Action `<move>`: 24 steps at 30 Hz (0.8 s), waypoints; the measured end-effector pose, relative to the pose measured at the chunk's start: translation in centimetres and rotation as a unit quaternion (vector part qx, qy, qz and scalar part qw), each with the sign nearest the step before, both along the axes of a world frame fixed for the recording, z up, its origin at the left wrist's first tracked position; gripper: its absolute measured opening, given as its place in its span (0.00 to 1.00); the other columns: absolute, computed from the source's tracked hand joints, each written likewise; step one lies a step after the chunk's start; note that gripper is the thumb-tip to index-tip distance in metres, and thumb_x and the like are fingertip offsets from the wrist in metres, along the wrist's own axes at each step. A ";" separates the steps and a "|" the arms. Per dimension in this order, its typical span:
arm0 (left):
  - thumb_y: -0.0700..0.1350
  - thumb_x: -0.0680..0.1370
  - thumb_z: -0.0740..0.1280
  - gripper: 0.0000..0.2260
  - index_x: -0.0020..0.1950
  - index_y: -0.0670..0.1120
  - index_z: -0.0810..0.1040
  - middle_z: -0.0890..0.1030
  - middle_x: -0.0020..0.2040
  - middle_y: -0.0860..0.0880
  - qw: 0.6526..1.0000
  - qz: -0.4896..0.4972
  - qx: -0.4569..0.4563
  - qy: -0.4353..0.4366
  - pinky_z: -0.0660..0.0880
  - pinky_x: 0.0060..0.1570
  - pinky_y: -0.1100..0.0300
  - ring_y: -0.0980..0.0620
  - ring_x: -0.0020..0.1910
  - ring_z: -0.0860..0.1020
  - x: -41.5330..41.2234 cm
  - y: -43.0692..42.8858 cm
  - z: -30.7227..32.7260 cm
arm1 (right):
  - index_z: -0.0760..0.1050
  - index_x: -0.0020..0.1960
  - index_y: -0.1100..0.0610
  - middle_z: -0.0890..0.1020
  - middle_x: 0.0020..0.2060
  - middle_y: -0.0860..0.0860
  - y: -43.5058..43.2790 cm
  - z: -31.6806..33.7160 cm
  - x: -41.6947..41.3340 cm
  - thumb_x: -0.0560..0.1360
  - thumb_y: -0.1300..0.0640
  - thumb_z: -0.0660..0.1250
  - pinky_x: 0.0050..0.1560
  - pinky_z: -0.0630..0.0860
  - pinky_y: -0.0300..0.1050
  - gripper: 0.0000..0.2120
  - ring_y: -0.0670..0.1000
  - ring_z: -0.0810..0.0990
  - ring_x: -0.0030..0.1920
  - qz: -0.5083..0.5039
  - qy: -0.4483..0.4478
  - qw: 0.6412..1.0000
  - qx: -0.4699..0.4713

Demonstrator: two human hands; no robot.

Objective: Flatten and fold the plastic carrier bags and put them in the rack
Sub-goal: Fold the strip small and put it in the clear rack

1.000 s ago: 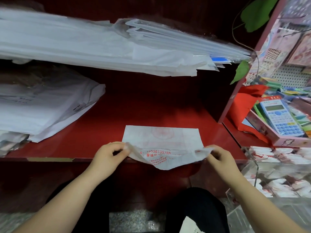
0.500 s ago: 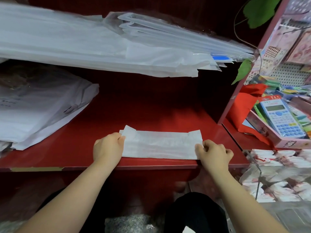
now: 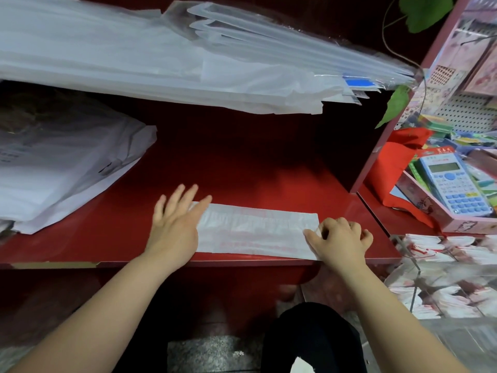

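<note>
Left grip: left hand (image 3: 174, 227) lies flat and opened out, fingers straight and spread, palm pressing the left end of the folded carrier bag (image 3: 255, 232); it holds nothing.
Right grip: right hand (image 3: 340, 240) is curled at the bag's right end, thumb lying on the corner; it seems to pinch that edge.
Hidden: the right fingertips are tucked under the knuckles, so their contact with the plastic cannot be seen. The left palm covers the bag's left end. Red print on the bag is too faint to read.
Cut off: both forearms run out of the lower edge of the view.
Hand pose: the left fingers point up and away from the person, and the tips look blurred. The right hand's knuckles face up.
Bag axis: a long white strip lying flat, with its long side running left to right along the front edge of the red shelf (image 3: 242, 170), its right end slightly nearer.
Far left: a stack of white bags (image 3: 67, 162) sits on the same shelf, well apart from the strip.
Above: a pile of clear and white plastic bags (image 3: 161, 57) overhangs from the shelf above.
Right: a blue calculator (image 3: 454, 184) lies in a pink box.
Lower right: a clear rack (image 3: 408, 255) holds folded bags (image 3: 454, 300), near the right hand.
</note>
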State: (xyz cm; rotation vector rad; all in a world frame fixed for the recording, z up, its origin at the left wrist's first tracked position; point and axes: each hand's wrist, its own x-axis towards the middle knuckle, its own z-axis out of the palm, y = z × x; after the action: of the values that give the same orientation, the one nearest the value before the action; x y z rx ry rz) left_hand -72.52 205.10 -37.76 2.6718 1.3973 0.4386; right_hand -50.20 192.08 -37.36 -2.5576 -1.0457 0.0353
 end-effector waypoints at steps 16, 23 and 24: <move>0.50 0.82 0.43 0.22 0.76 0.51 0.41 0.39 0.76 0.51 0.972 -0.125 -0.111 0.167 0.34 0.70 0.59 0.57 0.74 0.37 0.4 0.9 0.7 | 0.46 0.75 0.57 0.44 0.75 0.53 6.1 -0.2 -10.3 0.81 0.47 0.46 0.72 0.38 0.48 0.26 0.51 0.41 0.75 0.285 -0.010 0.952 -0.116; 0.48 0.82 0.43 0.22 0.76 0.52 0.41 0.40 0.76 0.53 0.974 -0.124 -0.112 0.153 0.35 0.70 0.58 0.57 0.74 0.38 0.3 1.1 0.7 | 0.43 0.76 0.57 0.43 0.75 0.53 3.8 -0.1 -5.6 0.81 0.45 0.44 0.72 0.38 0.47 0.28 0.50 0.41 0.75 0.220 -0.016 0.962 -0.158; 0.48 0.82 0.44 0.22 0.76 0.52 0.41 0.40 0.76 0.53 0.975 -0.125 -0.111 0.148 0.35 0.70 0.58 0.57 0.74 0.38 0.2 1.1 0.6 | 0.44 0.76 0.57 0.44 0.75 0.53 3.1 -0.1 -4.5 0.81 0.45 0.44 0.72 0.39 0.46 0.28 0.50 0.42 0.75 0.203 -0.020 0.966 -0.158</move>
State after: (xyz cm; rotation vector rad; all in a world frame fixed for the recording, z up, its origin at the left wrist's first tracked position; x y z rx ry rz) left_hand -72.29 206.17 -37.12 2.7497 1.0693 -0.1364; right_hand -54.68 195.14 -37.46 -2.5694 -1.6845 0.2808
